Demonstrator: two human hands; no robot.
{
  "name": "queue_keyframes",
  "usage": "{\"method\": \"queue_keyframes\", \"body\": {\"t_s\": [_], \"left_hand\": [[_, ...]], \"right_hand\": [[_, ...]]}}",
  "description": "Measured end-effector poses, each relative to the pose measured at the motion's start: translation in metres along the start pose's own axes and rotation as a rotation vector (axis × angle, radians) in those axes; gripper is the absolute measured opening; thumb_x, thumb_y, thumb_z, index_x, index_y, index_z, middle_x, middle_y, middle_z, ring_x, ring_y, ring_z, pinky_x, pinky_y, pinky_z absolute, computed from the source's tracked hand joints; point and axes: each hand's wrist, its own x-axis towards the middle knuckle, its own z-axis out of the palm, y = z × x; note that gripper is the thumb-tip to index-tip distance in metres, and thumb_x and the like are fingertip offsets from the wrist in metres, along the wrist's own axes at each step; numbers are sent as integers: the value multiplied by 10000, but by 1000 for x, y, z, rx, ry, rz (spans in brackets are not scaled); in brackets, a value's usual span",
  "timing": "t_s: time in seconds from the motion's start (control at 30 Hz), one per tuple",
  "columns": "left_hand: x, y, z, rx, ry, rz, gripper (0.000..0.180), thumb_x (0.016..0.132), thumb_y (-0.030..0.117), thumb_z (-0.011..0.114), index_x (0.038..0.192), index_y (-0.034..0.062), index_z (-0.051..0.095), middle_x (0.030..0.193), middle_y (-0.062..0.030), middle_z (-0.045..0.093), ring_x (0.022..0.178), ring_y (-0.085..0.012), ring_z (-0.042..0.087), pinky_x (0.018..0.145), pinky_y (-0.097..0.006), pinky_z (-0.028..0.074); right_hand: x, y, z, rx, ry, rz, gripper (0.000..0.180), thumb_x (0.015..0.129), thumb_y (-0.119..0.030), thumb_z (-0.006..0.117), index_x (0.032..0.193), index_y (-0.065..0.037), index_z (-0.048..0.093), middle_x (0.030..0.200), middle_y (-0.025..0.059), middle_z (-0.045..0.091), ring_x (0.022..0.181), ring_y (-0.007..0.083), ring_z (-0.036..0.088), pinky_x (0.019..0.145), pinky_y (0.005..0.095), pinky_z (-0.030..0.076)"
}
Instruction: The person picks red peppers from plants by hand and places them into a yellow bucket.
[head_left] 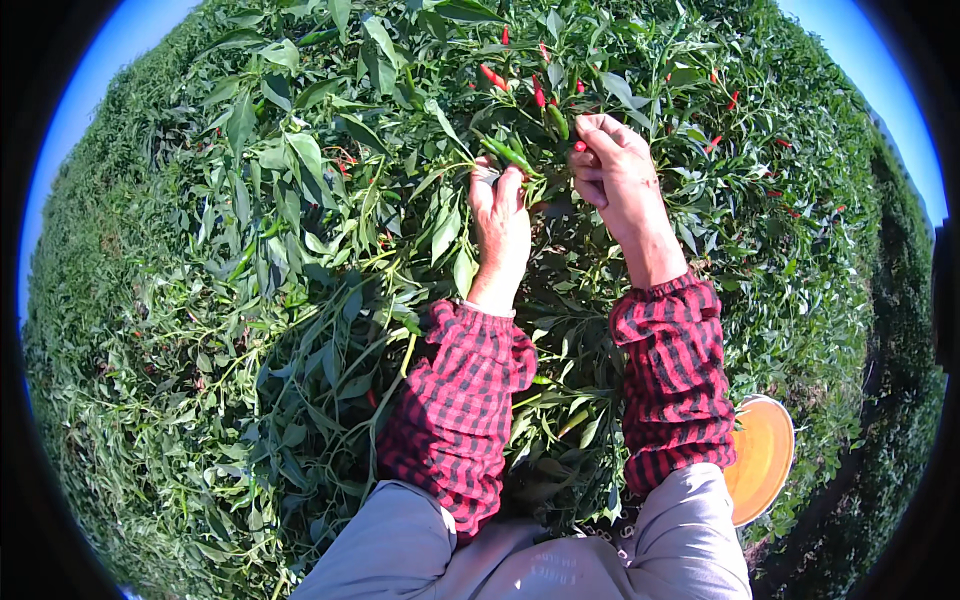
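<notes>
Left hand: the left hand (500, 225) reaches up into a chilli plant (400, 180), back of the hand toward the camera, fingers (483, 185) curled together round a leafy stem at the top of the plant.
Green chilli: a green chilli (510, 155) lies slanted just above the left fingertips, touching or almost touching them; whether the hand pinches the pod itself or only the stem I cannot tell.
Right hand: the right hand (615, 165) is just beside the left, a little higher, fingers bent together into a loose fist.
Red chilli in the hand: a small red chilli (580, 146) shows at the inner edge of the right fist, clamped among the fingers.
Other pods: a red chilli (493, 76) and a second one (539, 95) hang just above both hands, with a dark green pod (557, 120) between them and the right hand; more red pods dot the leaves well to the right (733, 99).
Sleeves: both forearms wear red-and-black checked sleeves (460, 400) over grey trousers (400, 550).
Bucket: an orange bucket (762, 455) sits low at the person's right side, well apart from the hands, partly hidden by the right sleeve.
Surroundings: dense green rows fill the view under a blue sky (110, 50).
</notes>
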Motion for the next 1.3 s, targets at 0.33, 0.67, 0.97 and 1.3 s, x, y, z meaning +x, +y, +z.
{"method": "queue_keyframes", "body": {"t_s": [0.33, 0.67, 0.97, 1.3], "left_hand": [[-3, 32, 14, -398, 15, -296, 225, 855, 106, 463, 1066, 30, 472, 945, -35, 546, 774, -108, 496, 702, -254, 436], [20, 41, -7, -372, -34, -180, 371, 759, -31, 543, 1121, 26, 481, 982, -20, 570, 867, -108, 545, 807, -249, 424], [17, 24, -7, -296, -36, -206, 181, 828, 77, 512, 989, 13, 566, 958, -34, 581, 844, -128, 517, 801, -273, 392], [7, 34, 5, -140, -104, -143, 125, 819, 100, 504, 924, 36, 525, 914, -36, 503, 811, -141, 442, 755, -277, 378]], "right_hand": [[65, 2, 47, -1467, 10, -850, 213, 838, -152, 544, 977, 7, 516, 743, 207, 592, 744, 375, 585, 650, 442, 452], [17, 8, 15, -69, -339, 187, 208, 912, -253, 517, 799, -80, 544, 557, -62, 413, 417, 25, 289, 357, 186, 196], [-4, -1, 1, -1040, 46, -504, 197, 857, -184, 557, 855, 13, 550, 622, 124, 569, 575, 239, 559, 555, 363, 429], [22, -9, -5, -70, -274, 39, 181, 878, -211, 533, 819, -43, 562, 592, -24, 500, 458, 58, 395, 408, 222, 303]]}}
